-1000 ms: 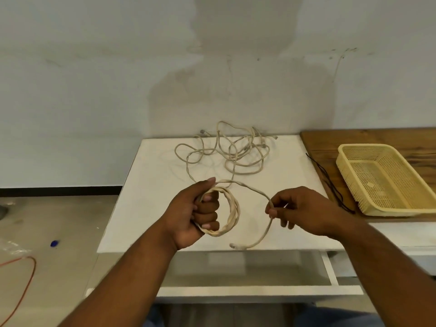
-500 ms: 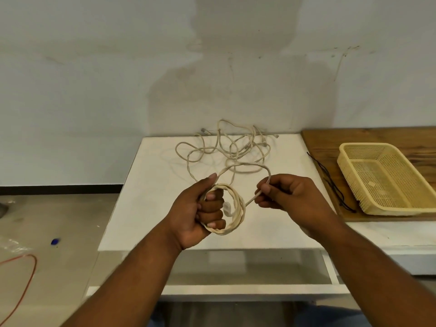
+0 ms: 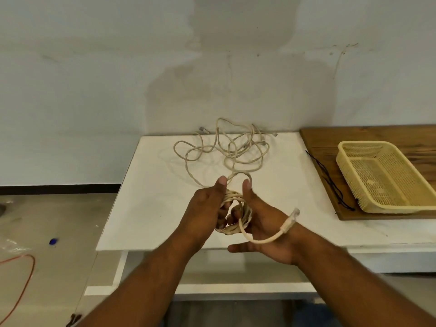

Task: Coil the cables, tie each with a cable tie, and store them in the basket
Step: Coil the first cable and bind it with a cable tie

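Nearest the camera, a coil (image 3: 236, 201) of beige round cable is held above the front edge of a white rectangular table (image 3: 153, 197); the coil is gripped by the left hand (image 3: 205, 208), whose fingers are curled round its left side with the thumb raised along its top; the right hand (image 3: 264, 223) is set against the coil's right side, its thumb pointed up, its little finger held out straight, and its middle fingers bent into the coil's opening, where they hook the turns; the cable's free end, tipped with a clear plastic plug (image 3: 295, 212), is arched over the right wrist. On the floor to the left, a thin red wire (image 3: 28, 279), a small blue object (image 3: 53, 241) and a scrap of clear plastic (image 3: 11, 246) are seen. Farther right, a brown wooden board (image 3: 313, 142) is laid on the table; several thin black cable ties (image 3: 330, 182) are spread along its left part, just beside a pale yellow perforated plastic basket (image 3: 346, 152); the basket is set upright on the board, and inside it only the mesh floor with a small pale patch can be made out. At the table's far edge, against the grey wall (image 3: 94, 90), the uncoiled rest of the cable is left in a loose tangle (image 3: 236, 149); one strand is led from it to the coil.
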